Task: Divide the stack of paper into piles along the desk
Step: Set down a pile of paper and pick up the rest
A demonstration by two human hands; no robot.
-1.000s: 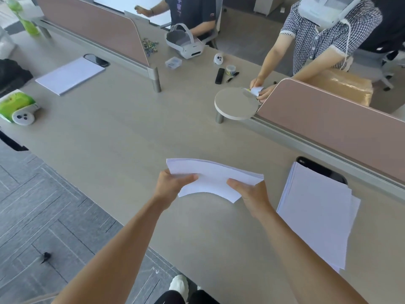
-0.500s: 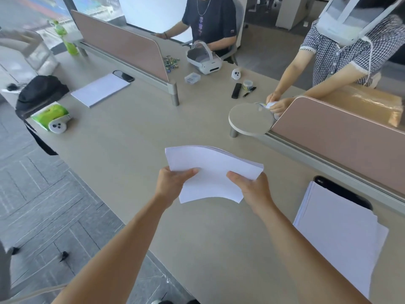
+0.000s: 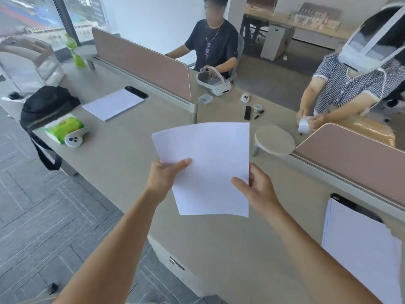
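Head view: left hand [image 3: 166, 174] and right hand [image 3: 256, 189] pinching opposite edges of a paper sheaf [image 3: 206, 167], raised above the table [image 3: 122, 154]. At near right, paper pile [image 3: 359, 255] flat on table. Farther left, second paper pile [image 3: 112, 104], also flat.

This is an open-plan office. A long shared counter [image 3: 122, 150] is split by low pink divider panels [image 3: 142, 62], with people seated on the far side, grey carpet tiles [image 3: 43, 205] on the floor and a large window [image 3: 32, 18]. Stacks of paper [image 3: 112, 104], a headset [image 3: 213, 83] and a filing cabinet [image 3: 275, 42] complete it.
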